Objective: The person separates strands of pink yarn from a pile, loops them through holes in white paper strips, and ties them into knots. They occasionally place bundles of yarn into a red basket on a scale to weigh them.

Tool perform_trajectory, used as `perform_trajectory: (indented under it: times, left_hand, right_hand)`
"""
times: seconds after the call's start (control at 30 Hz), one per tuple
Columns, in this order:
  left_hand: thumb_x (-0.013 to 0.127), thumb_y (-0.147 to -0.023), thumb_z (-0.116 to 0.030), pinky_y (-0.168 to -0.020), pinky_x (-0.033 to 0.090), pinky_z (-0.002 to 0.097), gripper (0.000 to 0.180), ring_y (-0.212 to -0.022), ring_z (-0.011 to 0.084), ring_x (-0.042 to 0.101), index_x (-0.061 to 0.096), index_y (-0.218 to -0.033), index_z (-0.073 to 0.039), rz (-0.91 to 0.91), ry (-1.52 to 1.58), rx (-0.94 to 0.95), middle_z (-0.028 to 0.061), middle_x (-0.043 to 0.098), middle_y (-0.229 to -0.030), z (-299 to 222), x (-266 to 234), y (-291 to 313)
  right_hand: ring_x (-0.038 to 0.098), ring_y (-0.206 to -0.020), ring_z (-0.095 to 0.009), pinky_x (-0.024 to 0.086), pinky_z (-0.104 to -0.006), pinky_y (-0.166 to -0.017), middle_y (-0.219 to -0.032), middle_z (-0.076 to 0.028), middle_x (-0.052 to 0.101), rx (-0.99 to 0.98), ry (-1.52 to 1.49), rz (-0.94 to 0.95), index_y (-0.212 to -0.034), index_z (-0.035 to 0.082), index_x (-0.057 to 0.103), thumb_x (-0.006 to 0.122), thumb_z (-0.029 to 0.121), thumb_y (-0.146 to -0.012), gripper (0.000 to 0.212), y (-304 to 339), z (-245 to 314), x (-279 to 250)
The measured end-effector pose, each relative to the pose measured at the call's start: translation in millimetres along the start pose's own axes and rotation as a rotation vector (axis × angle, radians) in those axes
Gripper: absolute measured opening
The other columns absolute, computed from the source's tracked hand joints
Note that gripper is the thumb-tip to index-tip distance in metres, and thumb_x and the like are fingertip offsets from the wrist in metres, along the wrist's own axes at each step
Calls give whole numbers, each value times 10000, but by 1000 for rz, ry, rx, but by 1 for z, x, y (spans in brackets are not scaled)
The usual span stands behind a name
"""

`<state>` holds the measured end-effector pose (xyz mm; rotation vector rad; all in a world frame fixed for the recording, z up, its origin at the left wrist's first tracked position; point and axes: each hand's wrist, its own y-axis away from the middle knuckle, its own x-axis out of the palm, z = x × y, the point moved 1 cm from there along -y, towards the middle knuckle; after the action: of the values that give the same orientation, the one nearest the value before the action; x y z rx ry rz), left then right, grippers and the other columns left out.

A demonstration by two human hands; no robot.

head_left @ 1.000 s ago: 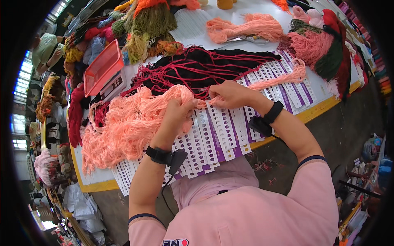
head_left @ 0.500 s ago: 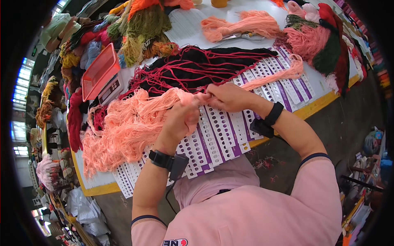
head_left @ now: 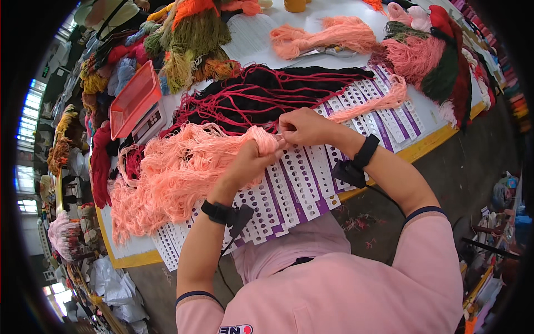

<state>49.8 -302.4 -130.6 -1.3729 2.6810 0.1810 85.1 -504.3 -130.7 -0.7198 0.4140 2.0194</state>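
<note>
A large loose hank of peach yarn (head_left: 172, 178) spreads over the left part of the table, its gathered end bunched up at my hands. My left hand (head_left: 247, 163) is closed around that bunched end, thumb on top. Just to its right, my right hand (head_left: 307, 128) is closed too, its fingertips pinching at the tip of the bunch; the exact strand is too small to see. Beneath my hands lie white cards (head_left: 295, 175) with rows of dark holes and purple stripes. Behind them stretches a black hank with crimson ties (head_left: 261, 92).
A red tray (head_left: 135, 100) sits on a small scale (head_left: 149, 125) at the left. Farther back are another peach hank (head_left: 328, 36), scissors (head_left: 334, 52) and piles of coloured yarn (head_left: 194, 42). More hanks (head_left: 431, 61) lie at the right, near the table's yellow edge (head_left: 428, 145).
My left hand has turned and closed more firmly round the bunched peach end, which is now rounder and more visible. My right hand has shifted slightly and its fingers are drawn in.
</note>
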Motion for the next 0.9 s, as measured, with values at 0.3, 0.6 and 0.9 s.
perform_trajectory:
  times: [0.3,0.6,0.9]
  left_hand:
    - [619,-935,-102,-704,445,203,234,-757,37,543,674,-1127,20,-45,115,-141,-22,640,-883,-11,1,7]
    - [572,-967,-239,-511,322,171,306,-593,3,401,597,-1166,-8,-454,647,-70,-43,592,-826,-22,-92,75]
    - [544,-960,-192,-460,338,205,238,-537,91,466,648,-1087,-20,-1238,-235,-127,24,614,-878,-17,-260,191]
  right_hand:
    - [593,-605,-211,448,-347,-559,-651,-97,616,99,55,104,-724,15,603,724,241,-746,257,-1,11,-10]
    - [636,-694,-330,482,-408,-631,-716,-141,648,74,121,65,-705,39,604,729,289,-709,280,3,9,-9]
    - [617,-688,-181,479,-298,-641,-791,-47,640,3,-639,123,-950,53,604,717,198,-800,236,4,-9,1]
